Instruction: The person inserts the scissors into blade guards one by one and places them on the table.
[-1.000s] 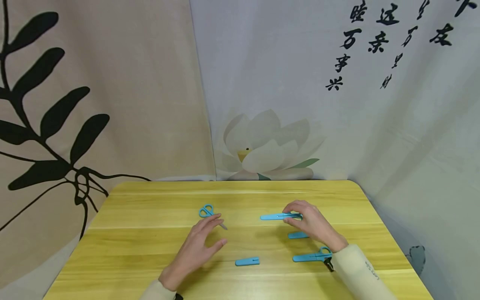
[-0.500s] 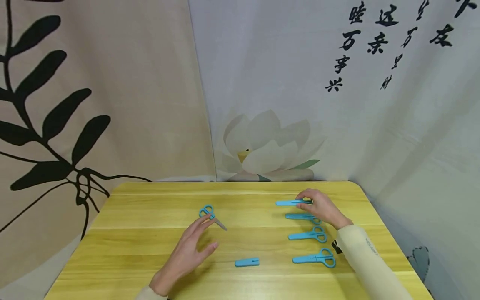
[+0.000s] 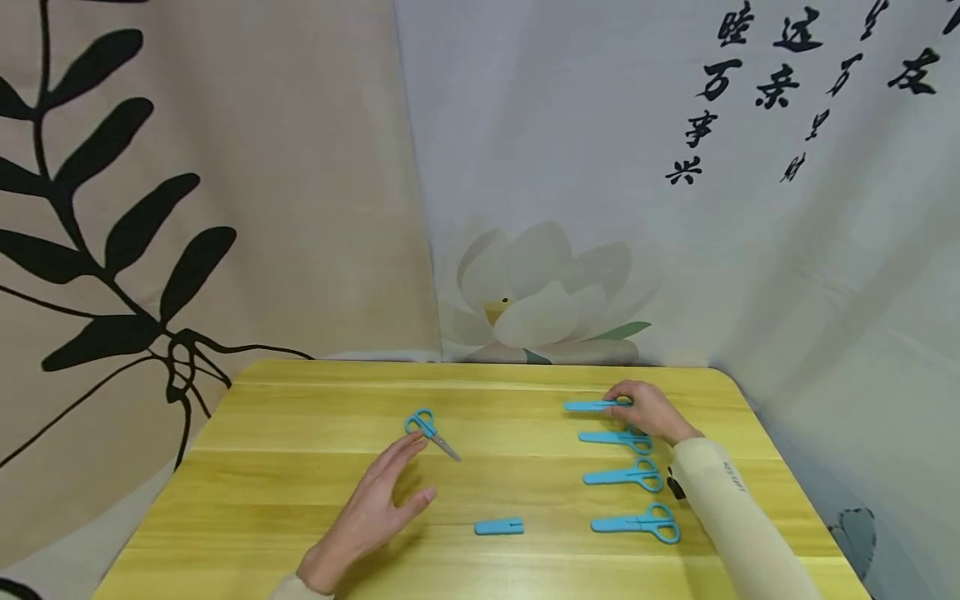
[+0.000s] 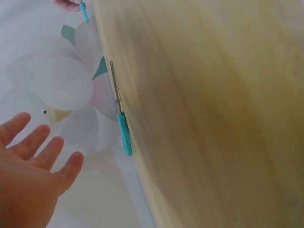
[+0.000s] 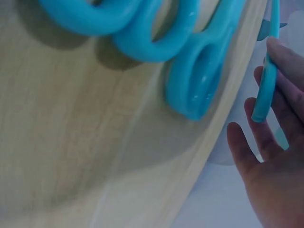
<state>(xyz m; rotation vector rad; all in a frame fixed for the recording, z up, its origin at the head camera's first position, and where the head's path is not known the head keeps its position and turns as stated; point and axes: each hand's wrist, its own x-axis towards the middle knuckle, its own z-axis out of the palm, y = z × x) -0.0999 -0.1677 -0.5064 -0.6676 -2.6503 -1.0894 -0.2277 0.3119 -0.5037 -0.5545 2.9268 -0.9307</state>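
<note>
At the back right of the table, my right hand [image 3: 651, 410] pinches a pair of blue scissors [image 3: 587, 407] by the handle end, its blades in a blue sheath. The right wrist view shows the handle [image 5: 266, 90] between thumb and fingers, the other fingers spread. My left hand [image 3: 371, 504] is held over the left middle of the table with fingers extended and nothing in them. Its fingertips come close to unsheathed blue scissors [image 3: 431, 430], whose bare blades point to the front right. A loose blue sheath [image 3: 499, 527] lies right of that hand.
Three sheathed scissors [image 3: 603, 437] lie in a column in front of the held pair, handles to the right. The wooden table [image 3: 300, 417] ends at the back against a printed curtain [image 3: 547, 283]. In the right wrist view, several scissor handles [image 5: 199, 76] lie beside the hand.
My right hand carried the sheathed scissors to the back right, behind the other three. My left hand drew back slightly to the left. From the half-second-old frame on, the view has shifted a little.
</note>
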